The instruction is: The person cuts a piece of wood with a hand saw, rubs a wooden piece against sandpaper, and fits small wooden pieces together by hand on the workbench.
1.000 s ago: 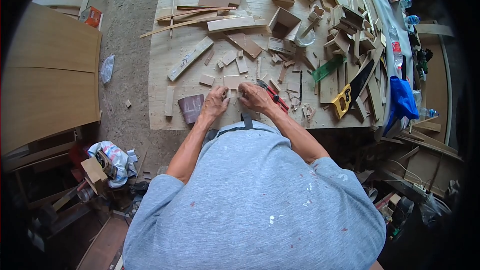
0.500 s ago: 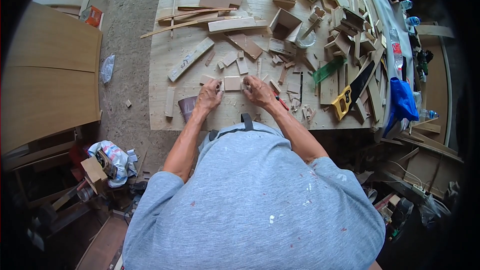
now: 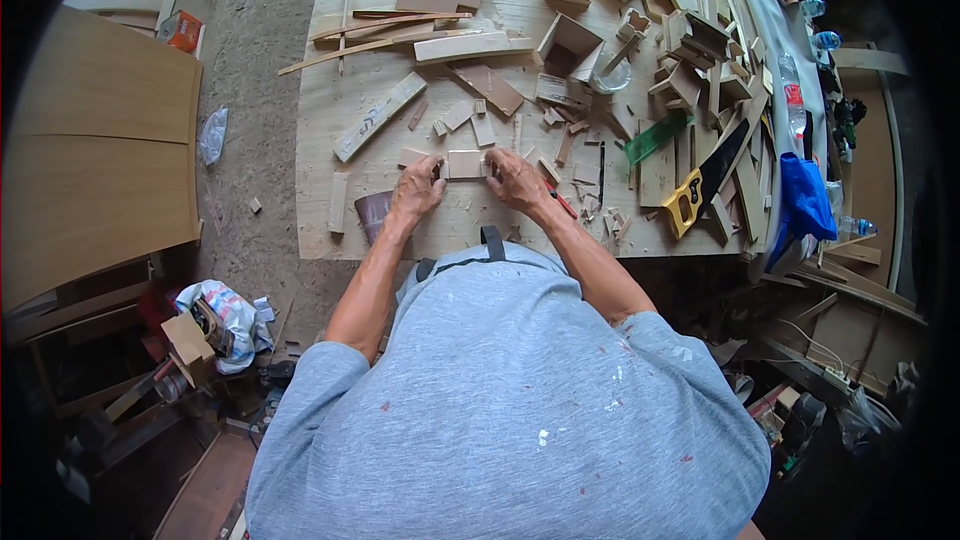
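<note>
A small rectangular wood block (image 3: 464, 165) lies on the near part of the plywood table between my hands. My left hand (image 3: 419, 187) is at its left end, fingers curled and closed on a small pale piece of wood that is mostly hidden. At the right end my right hand (image 3: 514, 181) pinches another small pale wood piece against or close beside the block; contact is too small to tell. Just beyond my left fingers lies a flat wood offcut (image 3: 411, 156). A curled brown sandpaper sheet (image 3: 374, 214) rests left of my left wrist.
A handsaw with a yellow handle (image 3: 684, 204) lies to the right among wood scraps, near a green translucent strip (image 3: 656, 139). A red pen-like tool (image 3: 563, 202) sits beside my right wrist. Farther off stand an open wooden box (image 3: 570, 45) and a clear plastic cup (image 3: 610, 75).
The view has shifted very slightly. Both hands keep their places at the two ends of the block, with hardly any visible movement.
</note>
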A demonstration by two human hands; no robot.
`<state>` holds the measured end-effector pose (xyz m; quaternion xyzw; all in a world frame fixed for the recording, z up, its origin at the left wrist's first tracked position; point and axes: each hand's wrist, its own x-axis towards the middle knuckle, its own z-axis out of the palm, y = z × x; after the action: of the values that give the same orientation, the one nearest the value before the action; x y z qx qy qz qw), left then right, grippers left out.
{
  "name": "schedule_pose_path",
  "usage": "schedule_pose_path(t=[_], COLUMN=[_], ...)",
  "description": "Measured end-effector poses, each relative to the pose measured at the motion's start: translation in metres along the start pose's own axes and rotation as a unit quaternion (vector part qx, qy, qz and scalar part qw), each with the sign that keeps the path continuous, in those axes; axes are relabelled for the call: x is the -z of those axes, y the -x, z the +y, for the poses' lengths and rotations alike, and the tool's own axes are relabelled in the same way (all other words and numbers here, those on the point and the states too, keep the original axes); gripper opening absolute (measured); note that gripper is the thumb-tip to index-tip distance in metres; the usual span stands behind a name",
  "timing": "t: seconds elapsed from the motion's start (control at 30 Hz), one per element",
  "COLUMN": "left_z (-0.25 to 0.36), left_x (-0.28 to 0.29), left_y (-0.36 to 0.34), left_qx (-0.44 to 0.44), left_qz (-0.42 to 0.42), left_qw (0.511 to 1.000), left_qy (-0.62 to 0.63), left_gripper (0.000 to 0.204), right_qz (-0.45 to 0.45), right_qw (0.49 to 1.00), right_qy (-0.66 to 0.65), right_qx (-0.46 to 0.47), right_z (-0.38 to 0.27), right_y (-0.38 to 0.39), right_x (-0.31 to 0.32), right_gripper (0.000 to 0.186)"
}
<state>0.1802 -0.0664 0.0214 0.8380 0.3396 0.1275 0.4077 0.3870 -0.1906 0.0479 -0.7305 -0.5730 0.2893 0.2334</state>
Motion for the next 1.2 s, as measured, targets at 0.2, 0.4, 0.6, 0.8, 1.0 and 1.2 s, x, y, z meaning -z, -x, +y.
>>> schedule_pose_path(t=[0.2, 0.4, 0.6, 0.8, 1.0, 1.2], left_z=[0.008, 0.007, 0.007, 0.011, 0.002, -0.003], left_x=[0.004, 0.004, 0.005, 0.006, 0.019, 0.029], left_y=[-0.002, -0.004, -0.003, 0.0, 0.013, 0.024], left_qx=[0.0, 0.021, 0.008, 0.012, 0.07, -0.013], left_qz=[0.009, -0.027, -0.009, -0.017, -0.007, 0.06], left_qw=[1.0, 0.999, 1.0, 1.0, 0.997, 0.974], left_qy=[0.004, -0.007, -0.001, 0.017, -0.014, -0.219], left_gripper=[0.035, 0.038, 0.038, 0.045, 0.054, 0.038], right_qz=[0.007, 0.008, 0.007, 0.035, 0.083, 0.275], right_qw=[1.0, 1.0, 1.0, 0.999, 0.994, 0.958], right_qy=[-0.007, -0.006, 0.0, -0.01, -0.055, 0.031], right_qx=[0.002, -0.004, -0.002, 0.027, -0.054, -0.073], right_z=[0.002, 0.001, -0.002, 0.005, 0.009, 0.058], right_y=[0.0, 0.0, 0.0, 0.007, 0.018, 0.014], right_x=[-0.001, -0.002, -0.001, 0.0, 0.021, 0.035], right_gripper=[0.034, 0.033, 0.039, 0.05, 0.034, 0.016])
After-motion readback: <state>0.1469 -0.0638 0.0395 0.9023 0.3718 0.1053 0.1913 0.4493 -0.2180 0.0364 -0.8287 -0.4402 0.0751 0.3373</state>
